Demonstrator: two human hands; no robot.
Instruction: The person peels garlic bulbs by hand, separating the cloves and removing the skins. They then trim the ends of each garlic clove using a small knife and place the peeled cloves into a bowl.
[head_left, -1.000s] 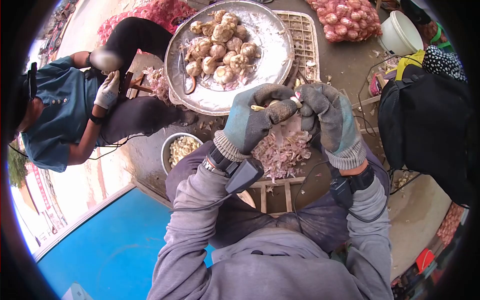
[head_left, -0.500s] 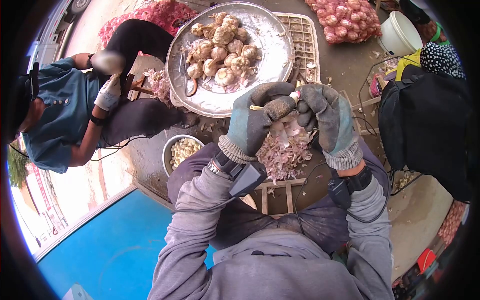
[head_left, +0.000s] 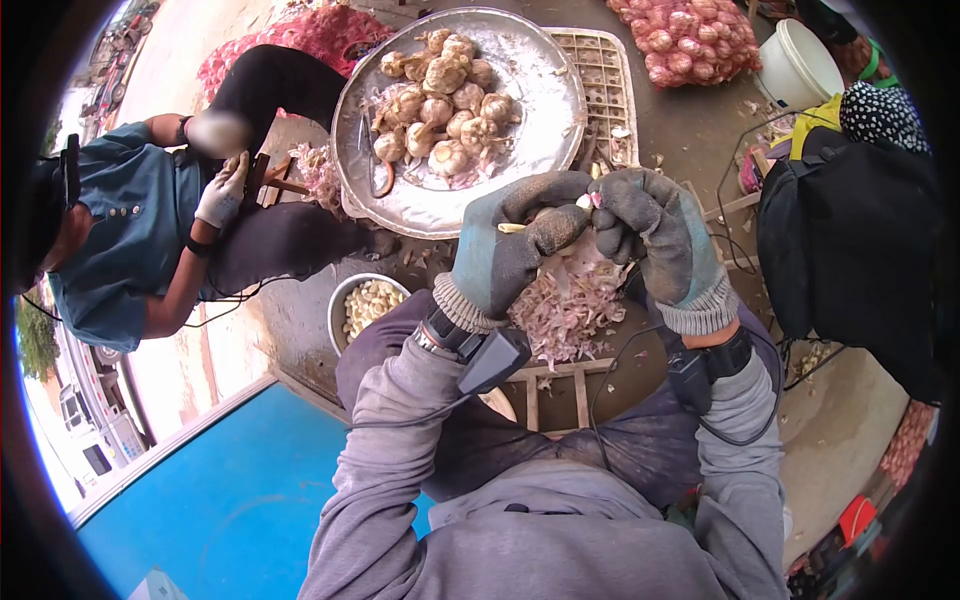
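Observation:
Both my hands wear grey and teal work gloves and meet above a heap of garlic skins (head_left: 565,310). My left hand (head_left: 520,240) is closed on a small garlic clove (head_left: 584,202), whose pale tip pokes out at the fingertips. A second yellowish clove (head_left: 511,228) shows between its lower fingers. Pressed against the first clove, my right hand (head_left: 655,235) pinches a pinkish bit of skin at the clove's end. Beyond my hands, a round metal tray (head_left: 540,110) bears several whole garlic bulbs (head_left: 448,156) and a curved-handled tool (head_left: 382,178).
A bowl of peeled cloves (head_left: 370,305) stands by my left knee. At left sits a co-worker (head_left: 130,220) with gloved hands. A plastic crate (head_left: 605,90), a net bag of garlic (head_left: 690,40), a white bucket (head_left: 800,65) and a black bag (head_left: 850,250) lie farther out.
At my fingertips the clove shows more of its pale end, and the pink skin sits nearer my right fingers. Both hands have shifted only slightly. The co-worker's gloved hand has moved a little.

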